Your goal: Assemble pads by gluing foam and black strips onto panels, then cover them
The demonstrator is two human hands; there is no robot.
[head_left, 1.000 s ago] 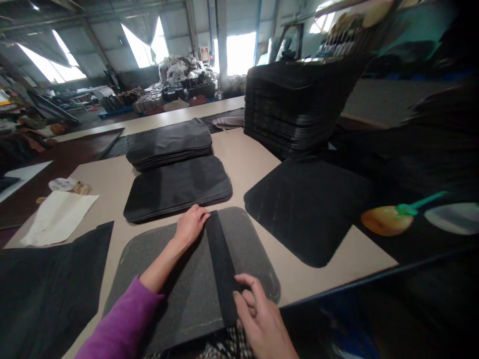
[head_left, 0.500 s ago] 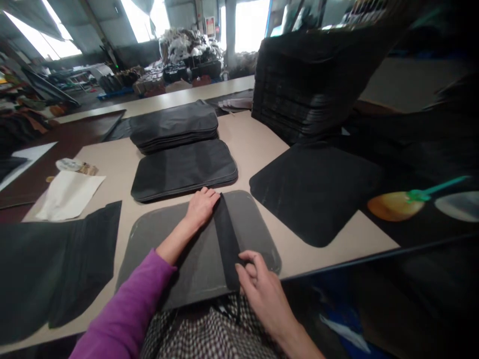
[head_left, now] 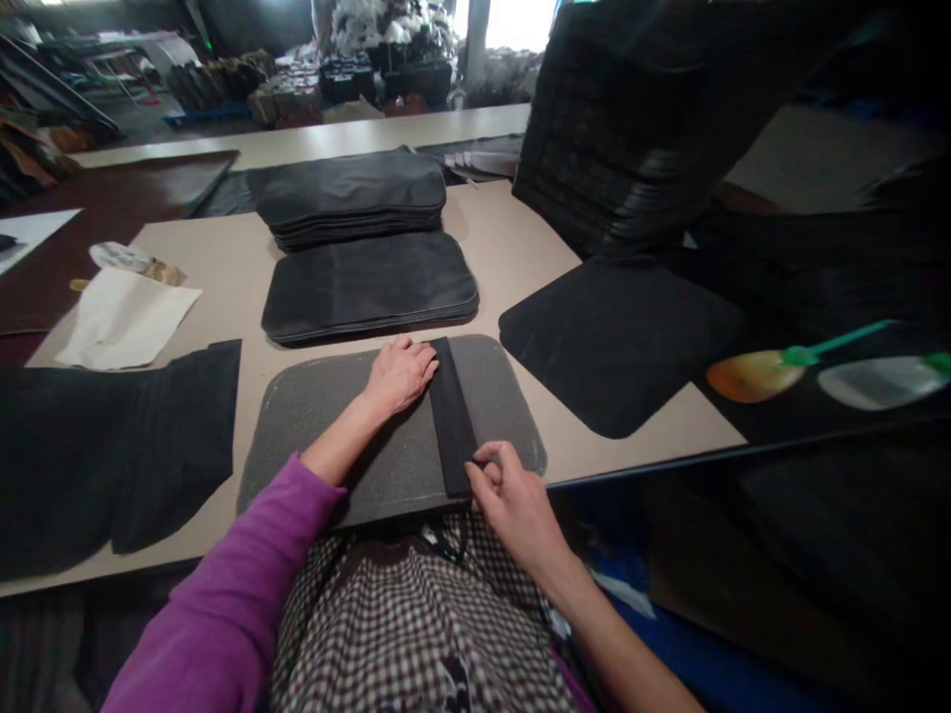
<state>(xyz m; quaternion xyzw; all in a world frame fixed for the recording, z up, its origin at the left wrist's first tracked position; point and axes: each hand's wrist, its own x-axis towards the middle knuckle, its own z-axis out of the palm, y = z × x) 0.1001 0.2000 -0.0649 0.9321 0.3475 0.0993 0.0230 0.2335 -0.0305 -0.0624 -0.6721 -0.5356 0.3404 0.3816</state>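
A dark grey panel with rounded corners lies flat at the table's front edge. Across it runs a narrow black strip, pointing away from me. My left hand lies on the panel, palm down, its fingertips touching the strip's far end. At the strip's near end, the thumb and index finger of my right hand pinch its right edge. Just beyond the panel sits a low stack of black rounded pieces.
Behind is another black stack, with a tall dark pile at the back right. A black sheet and two bottles, one amber, lie right. White paper and black material lie left on the beige table.
The view has tipped downward, so the table appears higher. My right hand has closed its pinch at the strip's near end. My left hand stays at the far end.
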